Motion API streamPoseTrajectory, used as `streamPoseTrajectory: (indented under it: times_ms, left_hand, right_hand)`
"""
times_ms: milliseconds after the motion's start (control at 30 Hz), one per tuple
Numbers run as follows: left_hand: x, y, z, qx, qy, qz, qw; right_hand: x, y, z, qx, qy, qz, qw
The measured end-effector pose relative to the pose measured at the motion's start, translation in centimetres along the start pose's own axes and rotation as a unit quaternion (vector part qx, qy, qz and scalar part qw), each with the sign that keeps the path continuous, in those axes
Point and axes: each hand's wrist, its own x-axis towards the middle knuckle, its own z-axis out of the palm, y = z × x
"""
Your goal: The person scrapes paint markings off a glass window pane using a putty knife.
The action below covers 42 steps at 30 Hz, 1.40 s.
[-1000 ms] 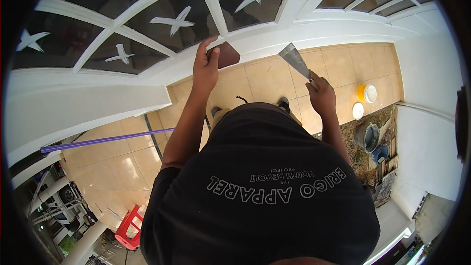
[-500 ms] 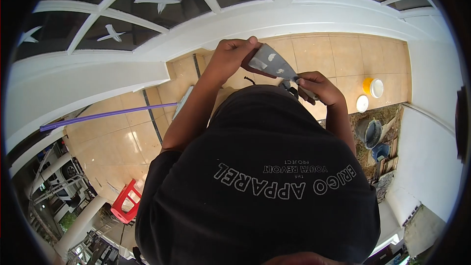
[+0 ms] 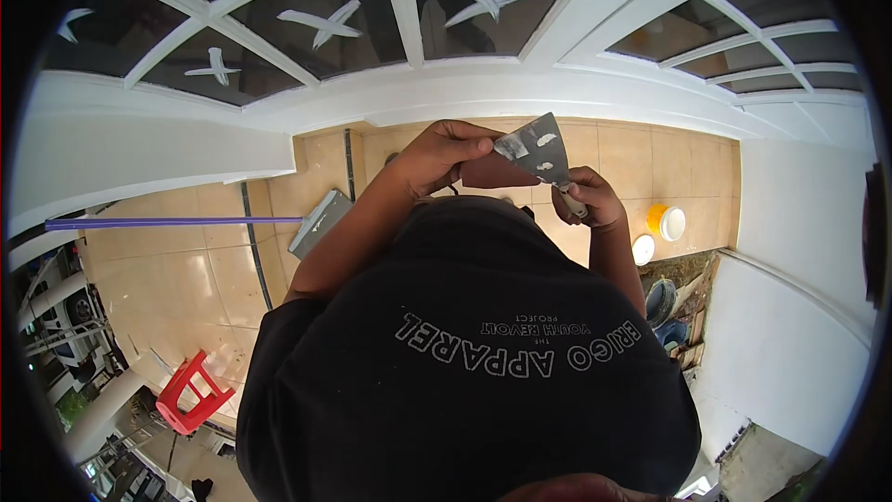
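My right hand [image 3: 591, 200] is closed round the pale handle of a putty knife [image 3: 536, 151]. Its wide grey blade points up and to the left, with white filler smeared on it in patches. My left hand [image 3: 446, 156] is closed too, its thumb right at the blade's left corner. A reddish-brown flat piece [image 3: 502, 172] extends from the left fingers, passing below and behind the blade. Both hands are held in front of my black shirt [image 3: 465, 390].
White-framed windows [image 3: 409, 9] with white crosses on the glass stand ahead. Left are a purple-handled floor tool [image 3: 177, 222] and a red plastic stool [image 3: 193, 394]. On the right, a yellow-and-white tub [image 3: 666, 222], a white lid [image 3: 642, 249] and a bucket [image 3: 661, 300] stand on the ground.
My view has shifted, so hands and floor sit lower. The blade has turned more upright, and more of the reddish-brown piece shows beneath it. Both hands keep their hold.
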Motion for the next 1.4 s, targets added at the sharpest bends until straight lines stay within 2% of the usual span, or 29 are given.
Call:
streamPoseTrajectory:
  times_ms: [33, 100, 133, 167, 233, 267, 300, 333, 367, 400, 433, 500, 533, 600, 633, 700, 733, 800, 833, 900, 1000, 1100, 1400]
  left_hand:
    - [0.0, 1.4, -1.3, -0.035, -0.016, 0.023, 0.999]
    - [-0.8, 2.8, -4.9, -0.041, 0.000, 0.008, 0.999]
    - [-1.5, 3.9, -5.6, 0.008, 0.013, 0.031, 0.999]
    - [-2.3, 5.3, -6.2, 0.116, 0.042, 0.040, 0.992]
    - [-4.0, 8.2, -6.9, 0.222, 0.058, 0.060, 0.971]
    - [-4.8, 9.1, -7.4, 0.247, 0.049, 0.098, 0.963]
    - [-5.2, 10.3, -8.2, 0.271, 0.038, 0.133, 0.953]
    - [-6.1, 12.5, -8.0, 0.325, 0.049, 0.142, 0.934]
    - [-7.1, 14.5, -7.4, 0.374, 0.059, 0.148, 0.914]
    - [-7.2, 15.5, -7.7, 0.386, 0.060, 0.205, 0.897]
    - [-7.8, 17.6, -6.6, 0.441, 0.065, 0.265, 0.855]
    - [-8.0, 20.8, -5.0, 0.548, 0.107, 0.459, 0.691]
    - [-8.5, 22.6, -4.5, 0.588, 0.121, 0.531, 0.598]
    - [-9.0, 25.8, -3.6, 0.614, 0.158, 0.654, 0.411]
    - [-9.3, 27.2, -3.2, 0.609, 0.157, 0.657, 0.415]
    - [-10.0, 29.7, -2.3, 0.646, 0.214, 0.699, 0.220]
    - [-10.0, 30.7, -2.1, 0.642, 0.216, 0.700, 0.223]
    - [-9.6, 32.8, -1.7, 0.626, 0.240, 0.729, 0.138]
    - [-9.4, 33.5, -1.5, 0.624, 0.242, 0.731, 0.136]
    - [-8.9, 34.6, -1.1, 0.625, 0.238, 0.739, 0.081]
    - [-8.0, 35.6, -0.9, 0.626, 0.235, 0.741, 0.059]
    - [-7.1, 36.0, -0.4, 0.611, 0.241, 0.751, 0.071]
    - [-7.1, 35.4, -0.7, 0.610, 0.255, 0.744, 0.101]
  right_hand:
    - [1.4, 0.5, 0.3, 0.033, -0.010, -0.064, 0.997]
    - [3.8, -0.8, 2.8, 0.132, -0.029, -0.146, 0.980]
    - [4.8, -2.0, 3.8, 0.108, -0.024, -0.156, 0.981]
    - [5.9, -3.3, 4.8, 0.086, -0.021, -0.167, 0.982]
    - [7.5, -8.0, 9.7, -0.076, 0.048, -0.188, 0.978]
    - [7.8, -9.9, 11.4, -0.160, 0.077, -0.202, 0.963]
    - [8.4, -11.9, 13.1, -0.240, 0.111, -0.219, 0.939]
    - [9.2, -13.7, 15.6, -0.368, 0.152, -0.270, 0.877]
    - [9.7, -15.4, 18.2, -0.486, 0.194, -0.312, 0.793]
    - [10.5, -16.9, 20.7, -0.545, 0.216, -0.343, 0.733]
    - [11.5, -18.4, 23.2, -0.621, 0.223, -0.386, 0.645]
    - [13.5, -20.3, 26.8, -0.713, 0.233, -0.436, 0.497]
    - [14.4, -20.9, 28.3, -0.720, 0.237, -0.432, 0.488]
    - [15.9, -21.6, 30.4, -0.782, 0.249, -0.448, 0.354]
    - [16.6, -21.7, 30.9, -0.787, 0.249, -0.444, 0.350]
    - [17.7, -22.2, 31.9, -0.802, 0.256, -0.454, 0.293]
    - [18.1, -22.2, 32.5, -0.799, 0.269, -0.454, 0.287]
    - [18.5, -22.6, 32.7, -0.803, 0.269, -0.458, 0.269]
    - [18.7, -22.6, 32.6, -0.804, 0.272, -0.463, 0.255]
    - [18.9, -22.4, 32.9, -0.805, 0.284, -0.455, 0.255]
    - [19.4, -22.0, 33.0, -0.804, 0.297, -0.447, 0.255]
    - [20.1, -21.4, 32.6, -0.800, 0.298, -0.452, 0.258]
    - [22.9, -16.7, 31.4, -0.757, 0.342, -0.433, 0.350]
